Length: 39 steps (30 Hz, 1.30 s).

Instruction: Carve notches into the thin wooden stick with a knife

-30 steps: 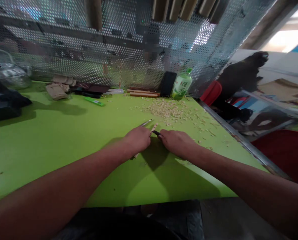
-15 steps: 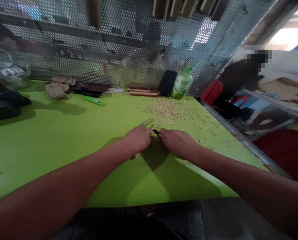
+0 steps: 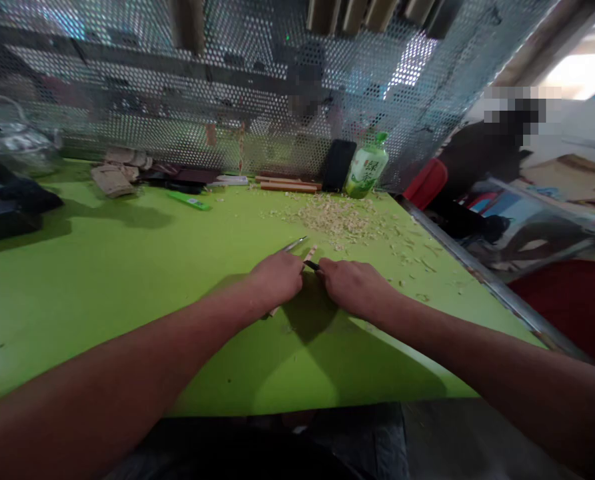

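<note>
My left hand [image 3: 278, 280] is closed around a thin, pale wooden stick [image 3: 312, 253], whose far end sticks out past my fingers and whose near end shows under my wrist. My right hand [image 3: 353, 287] grips a small dark carving knife [image 3: 312, 265], its blade lying against or right beside the stick; exact contact is hard to see. A slim, pointed metal tool [image 3: 296, 244] juts out beyond my left knuckles; whether it lies on the table or under the hand is hidden. Just ahead, wood shavings [image 3: 334, 219] are heaped on the green tabletop [image 3: 127, 287].
A green-capped drink bottle [image 3: 367, 167] and a black phone [image 3: 339, 165] stand by the perforated metal screen [image 3: 257, 113]. Wooden strips [image 3: 288, 187], a green box [image 3: 188, 201] and brown pieces [image 3: 114, 179] line the back. A person [image 3: 492, 153] sits off to the right.
The camera view has shifted very slightly. Both hands keep the same hold on the stick and the knife, with hardly any visible movement.
</note>
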{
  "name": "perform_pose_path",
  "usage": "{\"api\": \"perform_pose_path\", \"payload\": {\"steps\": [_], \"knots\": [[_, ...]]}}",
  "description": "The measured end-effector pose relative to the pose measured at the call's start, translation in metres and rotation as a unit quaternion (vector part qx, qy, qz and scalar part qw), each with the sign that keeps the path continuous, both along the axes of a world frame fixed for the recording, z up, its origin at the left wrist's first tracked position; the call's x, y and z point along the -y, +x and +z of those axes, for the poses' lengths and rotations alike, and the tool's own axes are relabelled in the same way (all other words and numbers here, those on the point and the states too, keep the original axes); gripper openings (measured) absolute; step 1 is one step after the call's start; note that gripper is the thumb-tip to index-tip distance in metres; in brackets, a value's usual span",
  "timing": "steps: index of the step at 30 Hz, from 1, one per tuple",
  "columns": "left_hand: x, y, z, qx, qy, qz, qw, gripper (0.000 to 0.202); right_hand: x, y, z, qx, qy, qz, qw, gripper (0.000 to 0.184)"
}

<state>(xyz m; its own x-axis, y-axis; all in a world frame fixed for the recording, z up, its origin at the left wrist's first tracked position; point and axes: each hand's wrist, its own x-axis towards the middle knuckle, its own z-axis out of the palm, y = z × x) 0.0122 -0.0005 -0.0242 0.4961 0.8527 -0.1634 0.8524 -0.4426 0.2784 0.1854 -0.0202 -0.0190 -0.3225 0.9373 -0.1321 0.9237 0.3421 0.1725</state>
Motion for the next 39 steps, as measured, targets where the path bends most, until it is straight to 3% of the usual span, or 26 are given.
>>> {"api": "perform_pose_path", "payload": {"steps": [5, 20, 31, 35, 39], "knots": [[0.000, -0.001, -0.001, 0.006, 0.033, -0.014, 0.999, 0.028, 0.000, 0.000, 0.001, -0.011, 0.001, -0.010, 1.000, 0.035], [0.001, 0.000, 0.002, 0.003, 0.013, -0.002, 1.000, 0.027, 0.000, -0.001, 0.000, -0.009, -0.008, -0.015, 1.000, 0.033], [0.002, 0.002, 0.002, -0.027, 0.030, -0.012, 0.999, 0.031, 0.012, -0.004, 0.003, -0.004, 0.021, 0.052, 0.998, 0.022], [0.002, 0.002, 0.001, -0.029, 0.042, -0.029, 0.998, 0.031, 0.005, -0.002, 0.002, -0.027, -0.004, 0.023, 0.999, 0.026], [0.000, 0.001, -0.001, -0.028, 0.044, -0.026, 0.998, 0.031, -0.011, -0.001, 0.000, -0.102, -0.080, -0.035, 0.991, 0.029]]}}
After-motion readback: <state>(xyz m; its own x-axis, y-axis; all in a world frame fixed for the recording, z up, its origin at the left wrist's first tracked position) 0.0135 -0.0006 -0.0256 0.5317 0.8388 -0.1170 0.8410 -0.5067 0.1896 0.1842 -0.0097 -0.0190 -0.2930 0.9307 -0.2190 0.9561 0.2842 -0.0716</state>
